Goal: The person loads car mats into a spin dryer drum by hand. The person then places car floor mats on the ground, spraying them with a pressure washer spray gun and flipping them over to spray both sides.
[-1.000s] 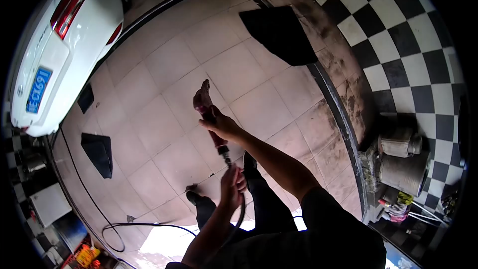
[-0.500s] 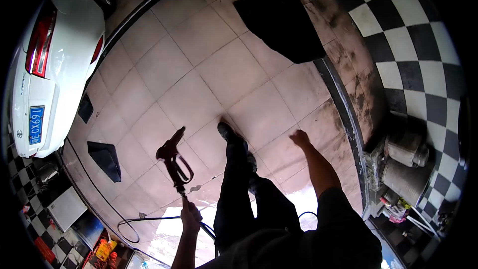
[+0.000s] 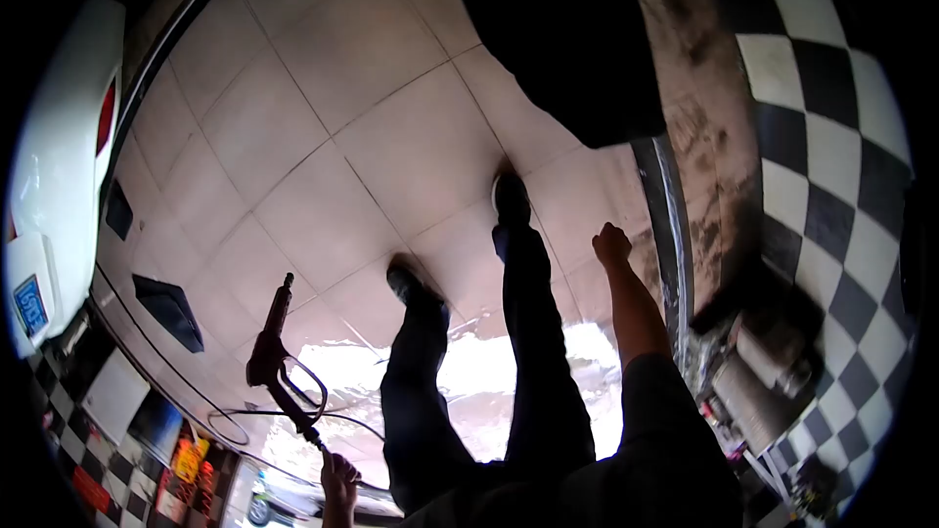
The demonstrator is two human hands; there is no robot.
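My left hand, low in the view, is closed around the hose end of a dark pressure-washer spray gun. The gun's nozzle points up and away, and its trigger guard faces right. A black hose loops over the floor behind the hand. On the other side, my right hand hangs at the end of an outstretched arm, curled into a fist with nothing visible in it. Beyond it lies a large black mat, apart from the hand.
A white car stands at the left. Two small black mats lie on the tiled floor nearby. A dark channel strip runs along the right, beside a motor-like machine and a checkered wall. Bright wet floor is underfoot.
I have stepped forward; the large black mat is nearer and the car has slid left. My left hand and the spray gun sit lower and further left in view.
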